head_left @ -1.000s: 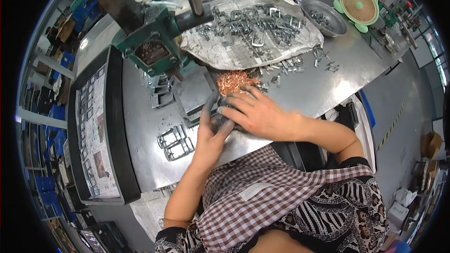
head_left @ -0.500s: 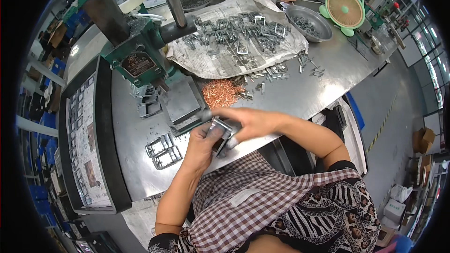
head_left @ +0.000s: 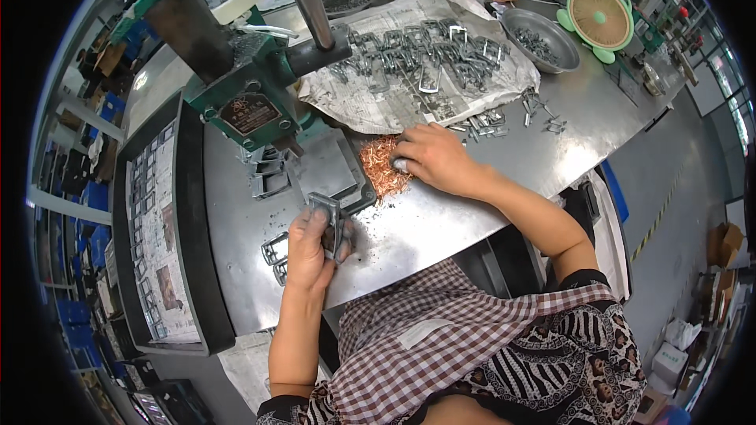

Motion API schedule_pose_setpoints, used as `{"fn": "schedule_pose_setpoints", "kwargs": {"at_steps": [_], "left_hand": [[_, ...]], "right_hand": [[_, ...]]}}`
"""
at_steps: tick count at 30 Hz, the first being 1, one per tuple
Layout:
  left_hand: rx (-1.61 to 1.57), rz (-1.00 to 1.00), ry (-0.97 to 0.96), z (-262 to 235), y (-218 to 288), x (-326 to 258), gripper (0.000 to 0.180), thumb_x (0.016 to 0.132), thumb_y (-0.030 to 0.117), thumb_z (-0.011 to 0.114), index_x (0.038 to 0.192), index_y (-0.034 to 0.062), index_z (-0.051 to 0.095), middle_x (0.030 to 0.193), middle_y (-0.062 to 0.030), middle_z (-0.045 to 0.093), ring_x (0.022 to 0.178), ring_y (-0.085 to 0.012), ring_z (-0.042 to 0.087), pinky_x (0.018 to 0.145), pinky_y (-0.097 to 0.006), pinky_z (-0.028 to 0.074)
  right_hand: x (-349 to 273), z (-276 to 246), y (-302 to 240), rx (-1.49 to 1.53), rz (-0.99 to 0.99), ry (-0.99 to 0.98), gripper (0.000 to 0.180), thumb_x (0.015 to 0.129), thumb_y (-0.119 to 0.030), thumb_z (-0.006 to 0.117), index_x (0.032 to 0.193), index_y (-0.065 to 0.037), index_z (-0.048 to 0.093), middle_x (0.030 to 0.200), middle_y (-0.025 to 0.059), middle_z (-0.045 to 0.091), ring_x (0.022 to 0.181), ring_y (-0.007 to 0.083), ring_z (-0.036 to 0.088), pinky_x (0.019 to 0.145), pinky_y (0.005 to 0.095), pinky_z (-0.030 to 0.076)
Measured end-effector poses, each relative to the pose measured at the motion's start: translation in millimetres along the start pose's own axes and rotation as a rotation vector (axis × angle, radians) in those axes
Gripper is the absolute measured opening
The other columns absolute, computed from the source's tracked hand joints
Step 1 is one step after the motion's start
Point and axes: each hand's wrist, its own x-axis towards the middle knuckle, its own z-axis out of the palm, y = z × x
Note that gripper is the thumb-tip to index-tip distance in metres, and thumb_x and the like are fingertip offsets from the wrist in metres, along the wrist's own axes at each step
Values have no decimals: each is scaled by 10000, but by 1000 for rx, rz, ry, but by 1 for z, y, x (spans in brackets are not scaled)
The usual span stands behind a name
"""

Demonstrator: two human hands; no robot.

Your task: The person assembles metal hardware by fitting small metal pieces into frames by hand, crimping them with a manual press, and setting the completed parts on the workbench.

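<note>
Right hand has moved to coppery bits (its hidden grip I cannot tell), left hand pinching a metal frame.

One left hand, one right hand. Metal frame in the left hand: at least one. Loose frames beside it: at least two. Bench press: one. Black tray: one. Metal bowls: three. Copper-coloured heap: one, its pieces too many to count from where I stand, as are the overlapping frames on the newspaper.
</note>
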Motion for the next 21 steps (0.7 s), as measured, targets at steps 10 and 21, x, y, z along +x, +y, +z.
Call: {"fn": "schedule_pose_setpoints", "kwargs": {"at_steps": [10,21], "left_hand": [[-206,60,-63,25,4,3,475,896,172,486,1326,95,300,798,-55,551,592,-95,521,400,-202,392],[-242,80,29,32,3,-10,434,883,133,476,1293,71,348,798,-24,539,529,-72,471,400,-203,390]], "right_hand": [[11,-7,-61,553,25,119,160,757,-131,578,857,-17,527,787,121,528,739,286,515,672,370,385],[11,-10,-84,436,-74,216,209,674,-148,632,785,-46,487,726,81,512,714,265,507,661,370,366]]}}
